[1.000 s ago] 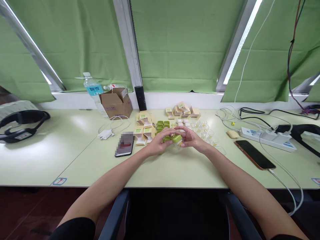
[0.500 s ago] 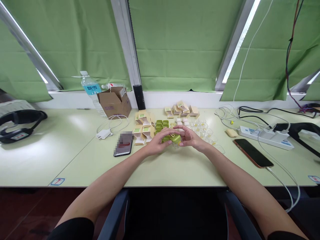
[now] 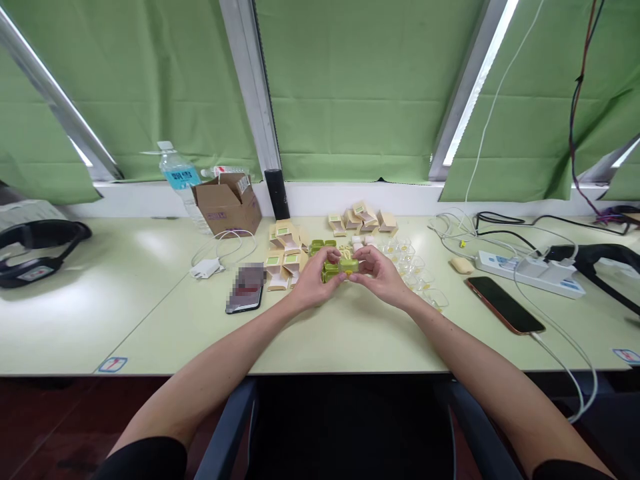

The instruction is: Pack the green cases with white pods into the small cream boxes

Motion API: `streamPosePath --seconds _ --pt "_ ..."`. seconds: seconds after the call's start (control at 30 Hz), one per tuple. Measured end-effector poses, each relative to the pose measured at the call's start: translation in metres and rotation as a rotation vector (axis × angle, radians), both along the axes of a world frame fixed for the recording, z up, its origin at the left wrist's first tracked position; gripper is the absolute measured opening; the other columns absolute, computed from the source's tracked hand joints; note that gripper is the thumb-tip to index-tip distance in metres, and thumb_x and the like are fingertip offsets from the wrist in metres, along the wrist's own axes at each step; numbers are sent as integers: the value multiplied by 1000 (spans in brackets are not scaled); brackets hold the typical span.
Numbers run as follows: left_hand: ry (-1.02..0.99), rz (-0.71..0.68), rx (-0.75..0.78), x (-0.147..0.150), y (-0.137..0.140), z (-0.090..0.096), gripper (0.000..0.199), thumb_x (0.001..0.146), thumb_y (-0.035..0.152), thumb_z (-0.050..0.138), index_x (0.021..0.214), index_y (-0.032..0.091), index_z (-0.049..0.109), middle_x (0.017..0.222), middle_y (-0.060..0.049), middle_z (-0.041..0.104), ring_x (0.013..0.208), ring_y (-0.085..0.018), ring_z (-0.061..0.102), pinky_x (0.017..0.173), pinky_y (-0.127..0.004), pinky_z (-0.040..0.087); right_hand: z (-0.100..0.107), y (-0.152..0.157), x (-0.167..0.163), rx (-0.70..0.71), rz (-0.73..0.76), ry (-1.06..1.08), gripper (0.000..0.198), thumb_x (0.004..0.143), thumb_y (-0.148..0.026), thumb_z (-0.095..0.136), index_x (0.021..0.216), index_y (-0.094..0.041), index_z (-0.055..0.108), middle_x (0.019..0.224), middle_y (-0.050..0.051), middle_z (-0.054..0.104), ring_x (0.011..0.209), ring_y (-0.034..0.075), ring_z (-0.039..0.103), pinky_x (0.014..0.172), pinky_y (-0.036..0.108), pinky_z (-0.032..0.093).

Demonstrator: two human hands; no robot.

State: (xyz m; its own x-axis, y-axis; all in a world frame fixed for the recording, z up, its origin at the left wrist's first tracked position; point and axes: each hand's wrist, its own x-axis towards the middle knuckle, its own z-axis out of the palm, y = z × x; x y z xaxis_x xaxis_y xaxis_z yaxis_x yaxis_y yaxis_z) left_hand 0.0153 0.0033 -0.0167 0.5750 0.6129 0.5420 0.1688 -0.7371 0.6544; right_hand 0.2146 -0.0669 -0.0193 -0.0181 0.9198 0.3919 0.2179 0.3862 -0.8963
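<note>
Between my two hands, above the middle of the table, is a small green plastic case (image 3: pixel 349 265) with a bit of yellow at its lower edge. My left hand (image 3: pixel 316 280) pinches it from the left with thumb and fingers. From the other side, the fingertips of my right hand (image 3: pixel 381 277) close on it. More green cases (image 3: pixel 317 245) stand in rows just behind my left hand, partly hidden by it. Several clear plastic covers (image 3: pixel 413 265) with yellow spots lie to the right of my right hand. Small white pieces (image 3: pixel 357 240) sit behind the hands.
Folded cream cardboard pieces (image 3: pixel 285 260) lie at left and more (image 3: pixel 363 213) at the back. A brown box (image 3: pixel 227 207), water bottle (image 3: pixel 183 183), phone (image 3: pixel 246 288) and charger (image 3: pixel 206 268) are leftward. Rightward are a second phone (image 3: pixel 505 305) and a power strip (image 3: pixel 530 273).
Both hands have turned the green case, and my right fingers have come down from its top to its side. A clear cover now lies at the near right of the covers.
</note>
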Motion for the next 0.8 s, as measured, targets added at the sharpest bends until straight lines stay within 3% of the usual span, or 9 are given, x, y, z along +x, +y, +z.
streamPosePath --seconds 0.13,0.33,0.47,0.57,0.8 --pt "1 -5 39 1 1 -2 28 92 37 65 114 23 56 113 -6 67 107 -24 64 97 -39 52 -4 2 2 1 18 27 43 79 -48 85 102 -25 57 95 -1 64 80 16 66 75 33 54" --pt "82 8 66 0 1 -4 22 91 36 68 107 22 61 105 -5 67 103 -24 63 92 -39 52 -2 1 5 -85 21 -8 46 73 -46 88 94 -24 54 100 0 62 76 15 65 69 32 52" --pt "151 21 65 0 0 -3 21 87 35 71 100 21 63 100 -5 66 99 -24 60 93 -41 50 4 -1 8 -63 -41 -151 43 70 -45 88 88 -23 56 94 1 63 81 17 64 73 34 53" --pt "217 25 72 0 -2 -2 20 85 34 73 99 22 65 99 -4 65 97 -24 59 95 -43 49 10 -3 10 -42 -74 -270 38 72 -45 84 84 -22 57 90 1 63 78 17 61 67 32 49" --pt "341 18 129 -1 -1 1 17 87 33 69 100 23 65 102 -5 68 105 -27 59 103 -48 43 18 -11 10 -200 0 -489 35 74 -33 76 97 -25 51 96 -1 62 73 15 58 65 30 45"
